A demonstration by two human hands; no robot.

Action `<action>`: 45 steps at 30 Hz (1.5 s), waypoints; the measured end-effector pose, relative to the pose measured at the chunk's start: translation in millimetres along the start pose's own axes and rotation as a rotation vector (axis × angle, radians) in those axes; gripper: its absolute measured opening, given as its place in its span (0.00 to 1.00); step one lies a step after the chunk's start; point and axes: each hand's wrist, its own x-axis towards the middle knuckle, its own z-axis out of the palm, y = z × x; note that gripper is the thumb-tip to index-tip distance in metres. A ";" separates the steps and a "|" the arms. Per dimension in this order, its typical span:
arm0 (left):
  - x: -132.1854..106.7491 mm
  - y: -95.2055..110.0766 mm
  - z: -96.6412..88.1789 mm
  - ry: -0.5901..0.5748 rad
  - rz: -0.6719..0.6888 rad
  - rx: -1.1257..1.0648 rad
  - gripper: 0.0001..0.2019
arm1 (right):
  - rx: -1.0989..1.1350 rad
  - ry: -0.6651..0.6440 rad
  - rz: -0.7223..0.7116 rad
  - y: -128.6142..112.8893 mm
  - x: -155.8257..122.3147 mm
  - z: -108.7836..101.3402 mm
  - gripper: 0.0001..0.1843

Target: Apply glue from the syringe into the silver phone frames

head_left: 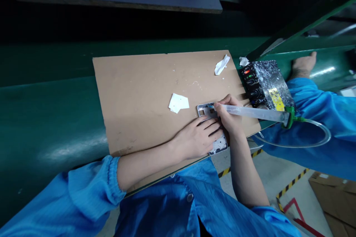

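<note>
Blue sleeves of my smock (pixel 91 189) fill the bottom of view, forearms bare from the cuffs. Left hand (pixel 198 139) lies flat, fingers spread, pressing down on the phone frame (pixel 214 129); nothing is closed in it, it only pins. Right hand (pixel 229 113) is wrapped in a pen grip around the syringe dispenser (pixel 250 113), tip down at the frame's upper end, near the cut-outs. A clear hose (pixel 306 144) loops from the syringe's green cap back toward the control box (pixel 264 85).

Frame sits near the close right edge of the cardboard sheet (pixel 139 92), lower end just at the edge. Handling estimate: light, thin, stiff but easily bent at the narrow rails; likely slick metal or plastic. Best held flat by palm pressure, or by the long edges, away from the openings. Syringe: light, rigid, hose drags slightly.

Surface: brown cardboard, scuffed, on a green bench (pixel 41 118). White paper scraps (pixel 178 103) lie near the frame, another crumpled scrap (pixel 221 65) further back. Room dim; floor below shows yellow-black tape. A co-worker's blue sleeve (pixel 319 103) and hand (pixel 303 64) rest on the bench at right.
</note>
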 end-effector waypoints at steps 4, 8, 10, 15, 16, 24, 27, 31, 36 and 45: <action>-0.3 0.2 -0.6 -0.009 0.000 0.007 0.23 | -0.009 0.000 0.008 0.2 -0.2 -0.2 0.16; 0.0 -0.1 -1.0 -0.016 0.004 0.013 0.23 | -0.014 -0.006 0.010 0.5 0.4 -0.2 0.16; 0.1 -0.2 -1.1 -0.013 0.005 0.016 0.23 | -0.013 -0.001 0.004 0.4 0.8 0.1 0.15; -0.2 -0.7 0.6 -0.003 0.001 -0.007 0.23 | 0.000 -0.007 0.023 0.5 0.9 0.3 0.15; -0.3 -0.7 1.1 0.001 0.000 -0.011 0.24 | 0.001 -0.005 0.028 0.8 0.9 0.1 0.15; -0.8 0.0 1.2 0.005 0.002 0.007 0.23 | -0.018 -0.004 0.023 1.4 1.3 -0.7 0.14; -0.2 -0.2 0.5 -0.004 0.000 0.005 0.23 | -0.031 0.002 0.023 0.3 1.1 -0.5 0.14; 0.3 -0.8 -0.9 -0.016 0.004 0.004 0.23 | -0.008 -0.007 0.027 -0.6 0.6 -0.4 0.15; -0.5 -0.9 -1.4 -0.008 0.007 0.005 0.23 | -0.018 -0.001 0.022 -1.4 -0.2 -0.2 0.15; -0.2 -0.2 -2.2 -0.015 0.001 -0.007 0.23 | 0.000 -0.007 0.039 -1.5 1.3 -1.4 0.15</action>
